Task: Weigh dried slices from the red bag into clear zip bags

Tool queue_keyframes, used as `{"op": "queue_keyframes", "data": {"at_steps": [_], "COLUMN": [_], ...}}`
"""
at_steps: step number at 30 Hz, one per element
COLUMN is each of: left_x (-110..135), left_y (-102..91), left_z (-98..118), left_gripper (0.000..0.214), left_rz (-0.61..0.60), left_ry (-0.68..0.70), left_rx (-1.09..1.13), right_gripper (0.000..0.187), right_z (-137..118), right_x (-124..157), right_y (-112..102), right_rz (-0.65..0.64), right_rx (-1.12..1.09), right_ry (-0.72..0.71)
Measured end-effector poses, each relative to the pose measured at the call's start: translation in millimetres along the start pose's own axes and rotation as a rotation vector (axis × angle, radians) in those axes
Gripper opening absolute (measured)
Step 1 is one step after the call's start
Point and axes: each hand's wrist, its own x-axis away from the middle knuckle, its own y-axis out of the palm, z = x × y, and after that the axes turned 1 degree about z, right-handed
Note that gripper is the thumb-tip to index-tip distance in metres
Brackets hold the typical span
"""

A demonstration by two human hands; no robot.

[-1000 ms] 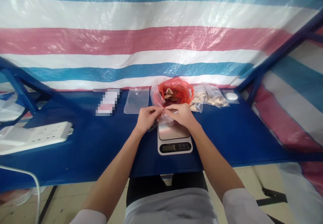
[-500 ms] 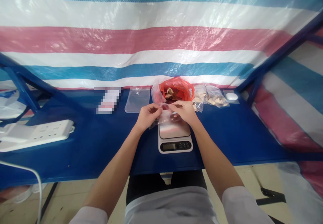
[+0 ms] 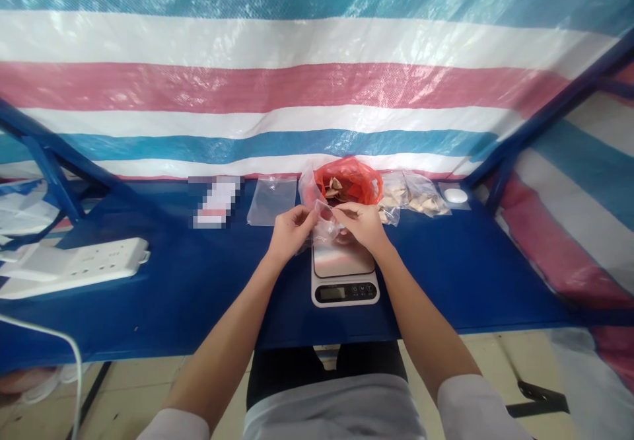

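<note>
Between my two hands a small clear plastic bag (image 3: 325, 228) is stretched by its top edge, over the back of a digital kitchen scale (image 3: 343, 265). My left hand (image 3: 294, 230) pinches the bag's left side, fingers closed. On the other side my right hand (image 3: 363, 225) pinches its right edge. Just behind the hands stands an open red plastic bag (image 3: 369, 185) holding tan, dried-looking slices (image 3: 335, 185). Whether anything lies inside the clear bag I cannot make out. The scale's display is too faint to read.
Filled clear bags of pale pieces (image 3: 423, 201) lie right of the red bag, beside a white oval object (image 3: 456, 195). Flat clear bags (image 3: 272, 201) lie to the left. A power strip (image 3: 94, 265) occupies the table's left side. Blue metal bars (image 3: 54, 179) frame the table.
The bag's mouth looks slightly more spread between my fingers. Both hands keep their pinch in nearly the same place. The whole view has shifted down a little.
</note>
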Motion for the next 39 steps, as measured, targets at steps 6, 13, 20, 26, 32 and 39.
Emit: {"op": "queue_keyframes", "data": {"at_steps": [6,13,20,26,32,39], "left_x": [-8.0,-9.0,-13.0,-17.3,-17.2,-25.5], "left_y": [6.9,0.9,-26.5,-44.3,-54.8,-63.2], "left_z": [0.8,6.9,11.4,28.8,29.8,20.1], "left_gripper": [0.034,0.023,0.017,0.019,0.03,0.061], "left_rz": [0.008,-0.033,-0.106,-0.219,-0.281,-0.263], "left_ry": [0.061,0.059,0.153,0.213,0.278,0.196], "left_rx": [-0.116,-0.113,-0.347,-0.533,-0.413,-0.152], "right_gripper": [0.025,0.021,0.021,0.017,0.018,0.015], "right_z": [-0.1,-3.1,4.0,-3.5,-23.7,-66.3], "right_x": [-1.5,-3.0,-6.9,-7.7,-15.5,-30.2], "right_y": [0.3,-3.2,-9.5,-11.3,-15.8,-23.8], "right_rz": [0.007,-0.044,-0.03,-0.051,-0.127,-0.204], "right_rx": [0.144,0.13,-0.012,0.109,0.125,0.246], "right_ry": [-0.16,-0.132,-0.036,-0.095,-0.184,-0.359]}}
